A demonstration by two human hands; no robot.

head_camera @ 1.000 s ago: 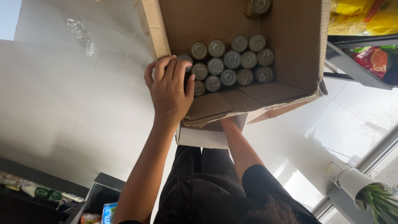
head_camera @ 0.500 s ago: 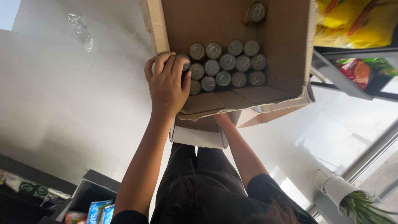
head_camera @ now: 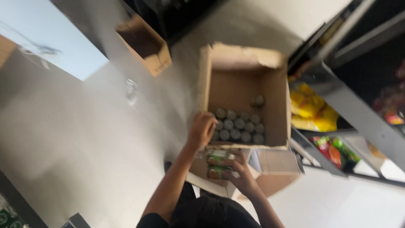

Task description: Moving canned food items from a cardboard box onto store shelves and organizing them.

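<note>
An open cardboard box (head_camera: 276,90) stands on the floor with several silver-topped cans (head_camera: 240,126) packed in rows along its near side; one more can (head_camera: 257,100) stands apart behind them. My left hand (head_camera: 201,128) reaches into the near left corner, its fingers curled over the cans there; blur hides whether it grips one. My right hand (head_camera: 239,176) is just in front of the box, above its near flap. It holds two cans with green and red labels (head_camera: 219,164) lying on their sides.
A smaller empty cardboard box (head_camera: 145,46) sits farther off on the grey floor (head_camera: 84,139). Shelving (head_camera: 337,97) on the right holds yellow bags (head_camera: 310,110) and red and green packets (head_camera: 329,150). A crumpled clear wrapper (head_camera: 131,89) lies on the floor.
The view has pulled back and swung, showing more floor and shelves. My right hand, earlier under the flap, now holds two labelled cans. My left hand stays at the cans in the box corner.
</note>
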